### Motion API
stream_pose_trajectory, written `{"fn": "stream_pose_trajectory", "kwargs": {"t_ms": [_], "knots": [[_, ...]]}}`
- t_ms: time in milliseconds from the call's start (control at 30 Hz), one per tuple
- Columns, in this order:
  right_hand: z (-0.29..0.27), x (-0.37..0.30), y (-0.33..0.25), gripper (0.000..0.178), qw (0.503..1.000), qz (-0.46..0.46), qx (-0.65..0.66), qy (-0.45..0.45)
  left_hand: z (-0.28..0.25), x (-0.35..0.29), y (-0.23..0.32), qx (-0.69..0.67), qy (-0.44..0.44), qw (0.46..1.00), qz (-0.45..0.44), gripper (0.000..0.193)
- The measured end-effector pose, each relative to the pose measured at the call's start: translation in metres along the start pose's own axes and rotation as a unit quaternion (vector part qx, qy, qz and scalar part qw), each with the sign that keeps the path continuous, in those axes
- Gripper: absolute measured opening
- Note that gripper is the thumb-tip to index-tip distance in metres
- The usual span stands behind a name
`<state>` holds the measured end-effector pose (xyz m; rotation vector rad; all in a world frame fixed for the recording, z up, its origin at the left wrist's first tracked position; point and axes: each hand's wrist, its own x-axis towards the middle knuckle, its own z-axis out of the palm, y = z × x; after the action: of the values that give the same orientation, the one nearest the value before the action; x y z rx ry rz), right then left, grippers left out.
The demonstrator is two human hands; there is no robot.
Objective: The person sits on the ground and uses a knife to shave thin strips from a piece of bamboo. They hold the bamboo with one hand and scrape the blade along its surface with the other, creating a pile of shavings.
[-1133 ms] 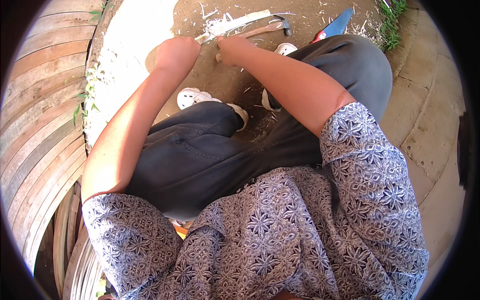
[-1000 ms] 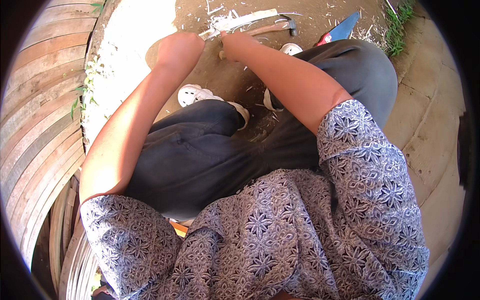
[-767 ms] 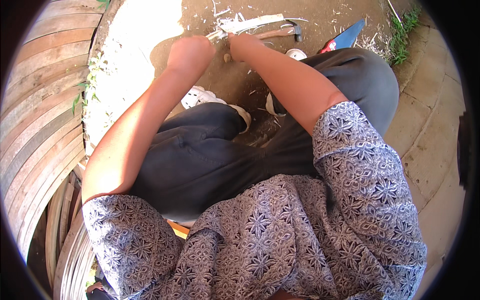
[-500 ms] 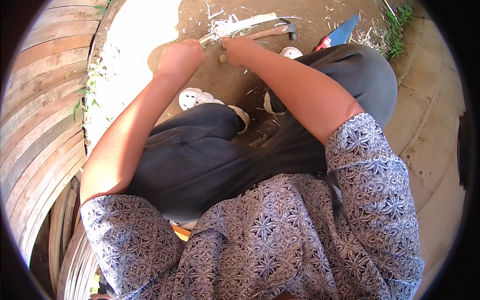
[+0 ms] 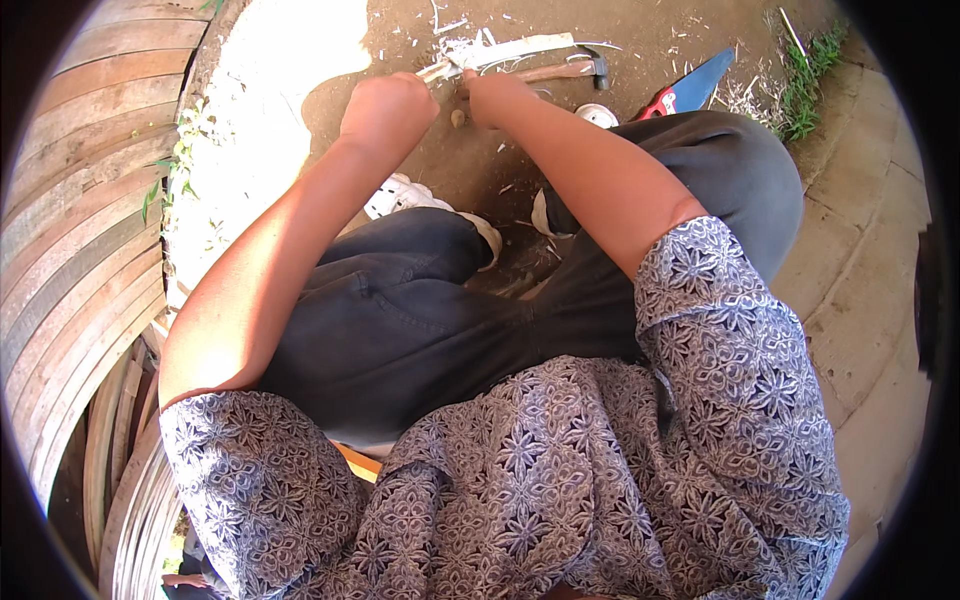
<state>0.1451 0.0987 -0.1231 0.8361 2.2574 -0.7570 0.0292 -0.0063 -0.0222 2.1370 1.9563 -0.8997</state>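
Observation:
My left hand point(image 5: 392, 108) is closed in a fist around a pale wooden stick point(image 5: 435, 70), whose end sticks out past the knuckles toward my right hand. Just beside it, my right hand point(image 5: 496, 100) is also closed. A rounded brown end point(image 5: 458, 118) shows below its fingers, but most of what it grips is hidden. Beyond both hands a longer pale strip of wood point(image 5: 530, 46) lies on the ground among thin shavings. A hammer point(image 5: 560, 72) with a wooden handle and dark head lies past my right hand.
A handsaw point(image 5: 700, 82) with a blue blade and red handle lies beyond my right knee. White shoes point(image 5: 402, 196) are on the dirt ground. Stacked boards point(image 5: 85, 170) curve along the left, paving slabs point(image 5: 850, 270) run on the right, and grass point(image 5: 812, 85) grows at the far right.
The view has shifted slightly, so the ground things appear farther right. My left hand has moved right and sits closer to my right hand. Both hands stay closed.

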Motion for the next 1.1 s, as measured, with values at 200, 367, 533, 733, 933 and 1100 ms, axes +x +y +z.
{"fn": "stream_pose_trajectory", "kwargs": {"t_ms": [200, 367, 533, 733, 933, 1100], "knots": [[0.006, -0.004, 0.002, 0.067, 0.999, -0.030, 0.032, 0.027, 0.008, 0.003, -0.002, -0.031, 0.015, 0.999, -0.012, 0.010], [0.006, -0.006, 0.001, 0.072, 0.999, -0.022, 0.016, 0.017, -0.003, 0.001, -0.006, -0.053, -0.022, 0.998, -0.021, 0.012], [0.015, 0.014, 0.004, 0.075, 1.000, -0.005, 0.023, 0.001, -0.004, 0.000, -0.005, -0.062, 0.018, 0.998, 0.005, 0.010], [0.022, 0.023, 0.015, 0.076, 0.999, -0.032, 0.012, 0.025, 0.006, -0.001, 0.001, -0.043, 0.069, 0.997, 0.006, 0.007], [0.009, -0.001, 0.006, 0.072, 0.997, -0.058, 0.033, 0.037, 0.006, -0.002, 0.000, -0.028, 0.016, 0.999, -0.006, 0.009], [0.008, -0.011, -0.003, 0.069, 0.999, -0.026, 0.032, 0.025, -0.004, -0.002, -0.004, -0.033, -0.018, 0.999, -0.012, 0.012]]}}
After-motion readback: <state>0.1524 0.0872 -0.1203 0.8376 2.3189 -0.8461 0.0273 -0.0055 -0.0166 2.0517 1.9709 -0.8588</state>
